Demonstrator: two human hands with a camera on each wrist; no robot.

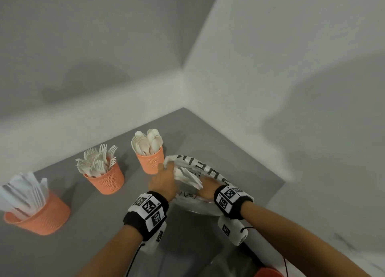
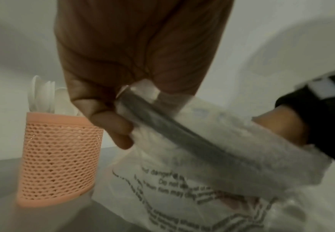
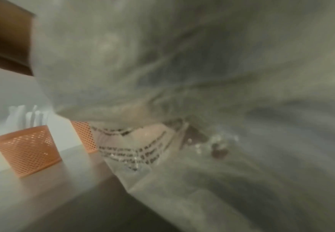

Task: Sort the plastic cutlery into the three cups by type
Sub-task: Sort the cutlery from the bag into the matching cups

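Note:
Three orange mesh cups stand on the grey table: a knife cup (image 1: 39,216) at the left, a fork cup (image 1: 106,178) in the middle, and a spoon cup (image 1: 151,162) (image 2: 59,157) beside the hands. My left hand (image 1: 164,181) (image 2: 111,122) grips the rim of a thin printed plastic bag (image 1: 200,164) (image 2: 182,188) and holds its mouth up. My right hand (image 1: 205,190) is inside the bag's mouth, holding a bundle of white cutlery (image 1: 189,176) that points up and left. The bag film (image 3: 182,78) covers most of the right wrist view, so the fingers are hidden there.
The table (image 1: 229,147) sits in a corner with white walls behind and to the right. An orange object (image 1: 268,272) shows at the bottom edge. Black cables hang from both wristbands. Two cups (image 3: 27,149) appear blurred at the left of the right wrist view.

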